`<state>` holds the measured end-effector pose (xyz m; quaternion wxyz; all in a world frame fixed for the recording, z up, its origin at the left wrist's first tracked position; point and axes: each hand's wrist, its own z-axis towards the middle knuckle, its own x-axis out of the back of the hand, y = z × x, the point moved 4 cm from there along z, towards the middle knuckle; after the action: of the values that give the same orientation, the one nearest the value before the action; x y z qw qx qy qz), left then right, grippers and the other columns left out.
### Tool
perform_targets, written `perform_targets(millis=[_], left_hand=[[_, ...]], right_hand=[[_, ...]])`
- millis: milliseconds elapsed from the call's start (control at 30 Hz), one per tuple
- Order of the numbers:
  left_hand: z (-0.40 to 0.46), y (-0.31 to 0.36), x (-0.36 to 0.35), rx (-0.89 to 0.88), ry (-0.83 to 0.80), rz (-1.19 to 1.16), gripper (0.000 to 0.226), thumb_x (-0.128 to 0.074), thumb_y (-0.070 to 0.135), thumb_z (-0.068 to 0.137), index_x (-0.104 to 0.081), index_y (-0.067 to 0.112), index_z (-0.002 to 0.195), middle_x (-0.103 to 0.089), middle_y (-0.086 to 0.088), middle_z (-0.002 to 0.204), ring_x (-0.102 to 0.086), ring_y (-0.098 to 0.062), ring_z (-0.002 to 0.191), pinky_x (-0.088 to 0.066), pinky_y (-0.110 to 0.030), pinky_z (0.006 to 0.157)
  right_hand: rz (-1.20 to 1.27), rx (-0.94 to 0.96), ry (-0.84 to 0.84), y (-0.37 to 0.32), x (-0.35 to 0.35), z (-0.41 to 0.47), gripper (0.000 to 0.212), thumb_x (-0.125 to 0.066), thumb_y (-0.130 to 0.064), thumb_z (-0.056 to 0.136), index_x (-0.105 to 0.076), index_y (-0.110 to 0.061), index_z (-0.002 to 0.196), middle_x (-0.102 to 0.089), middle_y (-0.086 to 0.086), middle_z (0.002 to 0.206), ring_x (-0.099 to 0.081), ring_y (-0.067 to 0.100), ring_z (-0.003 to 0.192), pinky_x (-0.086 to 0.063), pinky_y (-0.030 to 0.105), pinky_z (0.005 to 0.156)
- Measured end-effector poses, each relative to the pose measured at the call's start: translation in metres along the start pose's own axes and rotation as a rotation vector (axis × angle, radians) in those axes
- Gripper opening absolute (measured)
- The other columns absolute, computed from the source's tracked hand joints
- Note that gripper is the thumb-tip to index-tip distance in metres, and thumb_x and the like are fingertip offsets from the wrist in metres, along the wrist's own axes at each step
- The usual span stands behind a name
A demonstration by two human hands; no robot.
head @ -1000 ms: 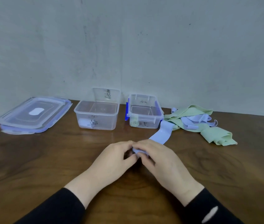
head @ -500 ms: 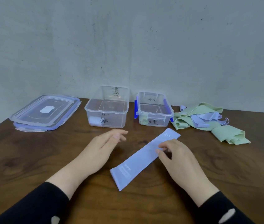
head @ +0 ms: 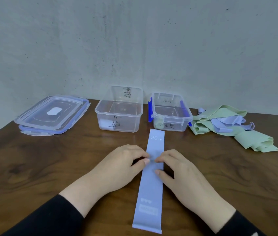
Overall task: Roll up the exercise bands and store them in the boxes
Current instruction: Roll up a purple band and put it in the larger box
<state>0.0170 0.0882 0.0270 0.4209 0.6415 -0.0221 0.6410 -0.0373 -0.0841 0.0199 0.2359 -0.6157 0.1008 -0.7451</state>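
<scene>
A lavender exercise band (head: pixel 149 193) marked "20 LB" lies flat and straight on the wooden table (head: pixel 49 167), running from the boxes toward me. My left hand (head: pixel 117 166) touches the band's left edge at mid-length with its fingertips. My right hand (head: pixel 184 176) presses fingertips and thumb on the band just opposite. Two open clear boxes stand behind: the left box (head: pixel 135 121) holds a pale rolled band (head: pixel 105 124), and the right box (head: pixel 185 120), with blue clips, holds a green roll (head: pixel 159 125).
A loose pile of green and lavender bands (head: pixel 228 123) lies at the back right. Two stacked clear lids (head: pixel 53 114) sit at the back left. A grey wall rises right behind the table's far edge.
The band was bunched between both hands, then laid out diagonally; now it lies straight toward me. Both hands have come together on its middle.
</scene>
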Motion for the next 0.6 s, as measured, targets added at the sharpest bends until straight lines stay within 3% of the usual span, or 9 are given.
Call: perform_targets(millis=[133, 267, 367, 467, 600], left_hand=[[0.001, -0.002, 0.003, 0.056, 0.089, -0.006, 0.025, -0.047, 0.041, 0.098, -0.067, 0.034, 0.113, -0.062, 0.021, 0.107, -0.055, 0.002, 0.101, -0.047, -0.024, 0.092], [0.003, -0.007, 0.004, 0.108, 0.098, 0.111, 0.036, -0.045, 0.045, 0.098, -0.058, 0.033, 0.13, -0.057, 0.02, 0.126, -0.05, 0.001, 0.116, -0.042, -0.028, 0.103], [0.005, -0.006, 0.002, 0.123, 0.074, 0.124, 0.041, -0.042, 0.046, 0.099, -0.051, 0.032, 0.137, -0.051, 0.019, 0.139, -0.043, -0.001, 0.127, -0.031, -0.023, 0.108], [0.008, -0.005, 0.0, 0.127, 0.067, 0.129, 0.044, -0.042, 0.045, 0.1, -0.045, 0.033, 0.142, -0.043, 0.017, 0.148, -0.033, -0.002, 0.137, -0.022, -0.021, 0.111], [0.015, -0.01, -0.003, 0.153, 0.054, 0.095, 0.047, -0.041, 0.045, 0.1, -0.041, 0.033, 0.145, -0.037, 0.011, 0.153, -0.029, -0.006, 0.142, -0.022, -0.028, 0.117]], right_hand=[[0.038, 0.018, -0.042, -0.003, -0.003, 0.005, 0.031, -0.058, -0.039, 0.095, -0.056, -0.038, 0.125, -0.043, -0.03, 0.122, -0.055, -0.001, 0.105, -0.048, 0.019, 0.089], [0.045, -0.04, -0.007, -0.001, -0.003, 0.006, 0.041, -0.054, -0.047, 0.095, -0.049, -0.036, 0.134, -0.04, -0.03, 0.132, -0.05, -0.003, 0.114, -0.044, 0.014, 0.095], [0.001, -0.082, -0.039, -0.002, -0.007, 0.009, 0.048, -0.047, -0.049, 0.098, -0.042, -0.034, 0.143, -0.04, -0.025, 0.144, -0.041, -0.004, 0.129, -0.036, 0.015, 0.107], [-0.037, -0.083, -0.082, -0.005, -0.011, 0.015, 0.052, -0.041, -0.048, 0.101, -0.035, -0.031, 0.149, -0.034, -0.02, 0.154, -0.028, -0.003, 0.141, -0.019, 0.026, 0.122], [-0.077, -0.096, -0.105, -0.004, -0.015, 0.025, 0.054, -0.036, -0.049, 0.102, -0.029, -0.031, 0.152, -0.026, -0.017, 0.159, -0.018, -0.002, 0.147, -0.01, 0.033, 0.125]])
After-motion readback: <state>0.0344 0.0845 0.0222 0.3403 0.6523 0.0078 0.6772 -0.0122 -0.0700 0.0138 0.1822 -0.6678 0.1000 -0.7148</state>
